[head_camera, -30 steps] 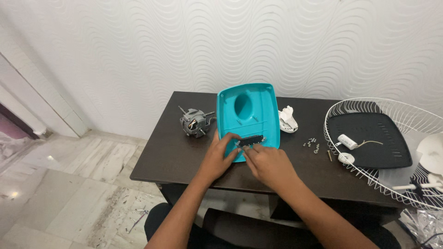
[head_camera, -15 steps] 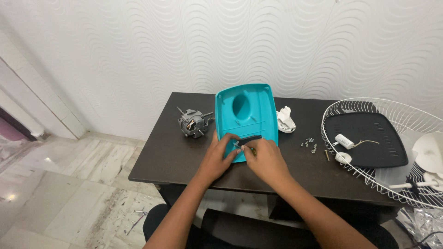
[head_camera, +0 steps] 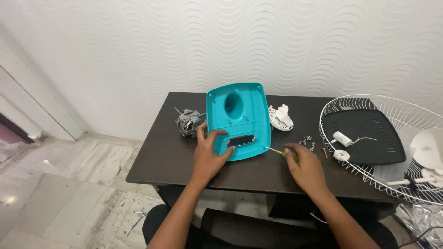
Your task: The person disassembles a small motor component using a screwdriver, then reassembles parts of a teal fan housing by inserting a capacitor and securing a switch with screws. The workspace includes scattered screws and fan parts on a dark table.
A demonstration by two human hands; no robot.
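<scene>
- The near strip of the surface [head_camera: 161, 170], left of my left grip [head_camera: 210, 154], lies bare and open to pass.
- The teal housing [head_camera: 240, 117] fills the middle; the grey motor [head_camera: 188, 123] blocks its left flank.
- Between my right grip [head_camera: 304, 168] and the wire guard [head_camera: 392, 147], loose screws [head_camera: 308, 140] clutter the gap.
- The white part [head_camera: 280, 117] narrows the way behind the housing's right edge.
</scene>
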